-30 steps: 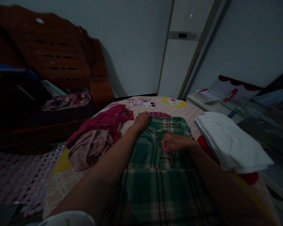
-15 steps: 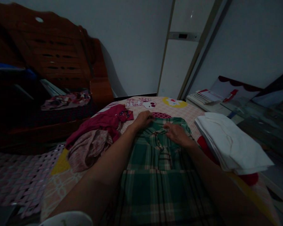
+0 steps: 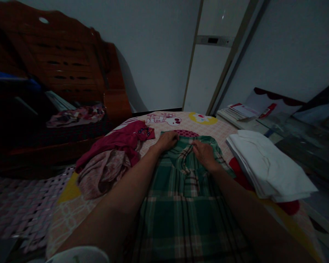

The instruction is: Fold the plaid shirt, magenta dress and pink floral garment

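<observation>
A green plaid garment (image 3: 181, 212) lies spread over the round cloth-covered surface, its collar end farthest from me. My left hand (image 3: 167, 140) is closed on the fabric at the far left of the collar. Just right of the collar opening, my right hand (image 3: 204, 153) pinches the edge of the same garment. Left of my left forearm are a crumpled dark pink garment (image 3: 112, 144) and a pale patterned cloth (image 3: 104, 173). A folded white cloth stack (image 3: 268, 164) rests to the right of my right forearm.
A patterned cover (image 3: 68, 215) lies under the garments. Behind on the left stands a wooden bench (image 3: 63, 62) with a floral cloth on its seat. At the right are a glass table (image 3: 298, 135) and papers (image 3: 241, 111). A tall white cabinet-like unit (image 3: 205, 73) stands behind.
My right hand has shifted slightly at the collar, and the collar opening looks wider and flatter. The fabric at the right shoulder reaches farther right. My left hand stays nearly in place.
</observation>
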`<state>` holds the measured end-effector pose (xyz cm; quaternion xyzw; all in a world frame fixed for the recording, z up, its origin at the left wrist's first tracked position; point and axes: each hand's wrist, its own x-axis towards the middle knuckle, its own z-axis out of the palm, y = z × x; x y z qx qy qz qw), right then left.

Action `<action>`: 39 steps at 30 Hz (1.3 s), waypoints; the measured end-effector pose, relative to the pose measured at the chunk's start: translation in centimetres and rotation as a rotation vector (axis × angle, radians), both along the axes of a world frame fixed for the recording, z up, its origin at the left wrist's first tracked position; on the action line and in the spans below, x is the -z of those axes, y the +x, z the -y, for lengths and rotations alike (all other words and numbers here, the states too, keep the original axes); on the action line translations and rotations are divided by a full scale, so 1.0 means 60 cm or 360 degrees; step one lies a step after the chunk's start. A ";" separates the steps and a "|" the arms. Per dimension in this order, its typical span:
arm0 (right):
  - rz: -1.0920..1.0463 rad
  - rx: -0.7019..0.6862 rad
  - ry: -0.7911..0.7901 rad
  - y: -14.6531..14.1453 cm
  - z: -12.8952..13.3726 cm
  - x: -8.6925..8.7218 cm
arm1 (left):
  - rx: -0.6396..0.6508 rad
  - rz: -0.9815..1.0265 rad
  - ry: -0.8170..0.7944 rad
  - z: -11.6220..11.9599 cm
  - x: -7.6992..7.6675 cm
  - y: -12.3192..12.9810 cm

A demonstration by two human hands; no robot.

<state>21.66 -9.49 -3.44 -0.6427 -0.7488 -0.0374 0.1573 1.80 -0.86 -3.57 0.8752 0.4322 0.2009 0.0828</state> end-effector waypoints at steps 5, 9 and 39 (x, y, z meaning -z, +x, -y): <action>0.0085 0.0032 -0.0037 -0.004 -0.001 -0.002 | 0.0078 0.0010 -0.0064 0.006 -0.028 0.001; 0.0182 0.0061 -0.0080 -0.007 0.002 -0.007 | 0.0198 -0.0032 -0.0198 0.010 -0.049 0.006; 0.0039 0.0054 -0.0001 -0.010 -0.001 -0.010 | 0.0348 0.0106 -0.0308 0.037 -0.058 0.047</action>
